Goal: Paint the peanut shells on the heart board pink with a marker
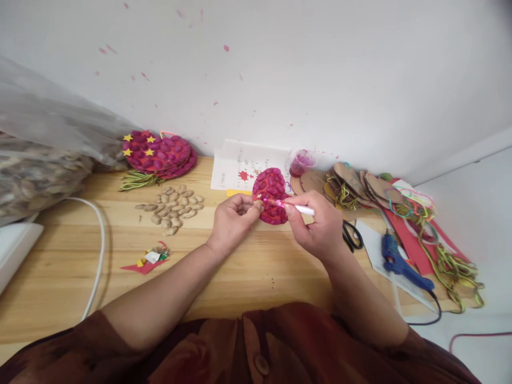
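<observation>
My left hand [235,220] pinches the left edge of a round craft disc [272,184] covered in magenta-painted peanut shells. A small patch near my left fingertips is paler. In my right hand [316,224] is a paintbrush with a white handle [304,209]. Its pink-smeared tip points left and lies over the middle of the disc; whether it touches is hard to tell. Behind the disc's right side stands a clear plastic cup [303,162] with magenta paint. A paper sheet [224,168] with small star shapes and writing lies behind the disc.
Unpainted peanuts [176,205] and paper scraps [151,257] lie to the left. Finished discs with stars [160,154] are stacked at back left. Cardboard discs [352,184], black-handled scissors [352,236], a blue glue gun [404,266] and green cord [448,266] fill the right side.
</observation>
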Available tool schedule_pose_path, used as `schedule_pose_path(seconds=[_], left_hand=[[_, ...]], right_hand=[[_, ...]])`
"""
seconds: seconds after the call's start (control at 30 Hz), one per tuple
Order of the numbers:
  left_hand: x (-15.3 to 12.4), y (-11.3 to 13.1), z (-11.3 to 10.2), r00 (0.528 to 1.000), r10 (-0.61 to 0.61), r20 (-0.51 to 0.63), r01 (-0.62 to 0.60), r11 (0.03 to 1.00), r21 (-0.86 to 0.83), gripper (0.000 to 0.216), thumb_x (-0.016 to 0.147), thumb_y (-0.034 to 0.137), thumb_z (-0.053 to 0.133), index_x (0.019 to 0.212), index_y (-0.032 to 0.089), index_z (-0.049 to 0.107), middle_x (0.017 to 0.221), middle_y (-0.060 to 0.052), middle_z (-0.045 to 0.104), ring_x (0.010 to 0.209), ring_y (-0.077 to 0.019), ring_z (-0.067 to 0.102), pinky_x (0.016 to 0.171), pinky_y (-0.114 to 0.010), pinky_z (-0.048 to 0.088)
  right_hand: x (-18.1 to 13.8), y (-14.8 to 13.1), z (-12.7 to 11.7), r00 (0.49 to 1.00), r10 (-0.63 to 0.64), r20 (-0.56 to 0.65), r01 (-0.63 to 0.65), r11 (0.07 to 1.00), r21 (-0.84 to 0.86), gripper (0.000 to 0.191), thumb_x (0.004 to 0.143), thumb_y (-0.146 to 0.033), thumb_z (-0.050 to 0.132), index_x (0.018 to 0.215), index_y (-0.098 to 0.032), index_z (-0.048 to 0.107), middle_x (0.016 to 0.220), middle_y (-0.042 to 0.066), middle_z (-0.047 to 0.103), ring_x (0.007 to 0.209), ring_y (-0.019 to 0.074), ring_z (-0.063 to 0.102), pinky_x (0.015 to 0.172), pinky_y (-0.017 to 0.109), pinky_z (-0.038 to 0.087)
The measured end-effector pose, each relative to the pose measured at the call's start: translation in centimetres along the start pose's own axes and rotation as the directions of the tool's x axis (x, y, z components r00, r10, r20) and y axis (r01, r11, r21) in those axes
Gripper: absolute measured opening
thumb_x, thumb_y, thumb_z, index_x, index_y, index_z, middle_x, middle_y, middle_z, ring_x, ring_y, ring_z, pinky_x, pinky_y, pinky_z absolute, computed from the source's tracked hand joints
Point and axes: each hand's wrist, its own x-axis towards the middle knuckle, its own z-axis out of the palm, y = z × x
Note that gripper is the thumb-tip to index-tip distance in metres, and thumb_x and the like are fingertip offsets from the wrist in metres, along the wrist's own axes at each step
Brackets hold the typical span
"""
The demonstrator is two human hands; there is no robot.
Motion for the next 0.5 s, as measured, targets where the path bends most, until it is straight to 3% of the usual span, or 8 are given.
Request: schedule_pose_path(seconds=[0.23, 0.5], left_hand=[[-0.2, 0.09, 0.06, 0.998, 0.063, -0.02, -0.062, 0.997, 0.054, 0.025, 0.073, 0.039, 0.08, 0.074, 0.019, 0.065, 0.062, 0.003, 0.06, 0.051, -0.0092, 0.049, 0.05, -0.021, 0.041], [-0.32, -0.06, 0.08, 0.978, 0.207, 0.003, -0.202, 0.952, 0.231, 0.019, 0.078, 0.035, 0.075, 0.076, 0.018, 0.069, 0.064, 0.001, 0.063, 0.056, -0.0105, 0.052, 0.055, -0.021, 0.041]], right_hand=[[-0.08, -0.09, -0.52, 0.998, 0.024, -0.051, -0.023, 0.999, 0.027, 0.009, 0.09, -0.018, 0.067, 0.097, -0.023, 0.068, 0.086, 0.003, 0.074, 0.078, 0.0175, 0.071, 0.072, 0.032, 0.056], [0.09, -0.37, -0.49, 1.0, -0.005, -0.014, 0.005, 1.0, 0.004, 0.007, 0.092, -0.019, 0.065, 0.097, -0.023, 0.067, 0.084, 0.002, 0.075, 0.076, 0.0171, 0.07, 0.071, 0.032, 0.057]])
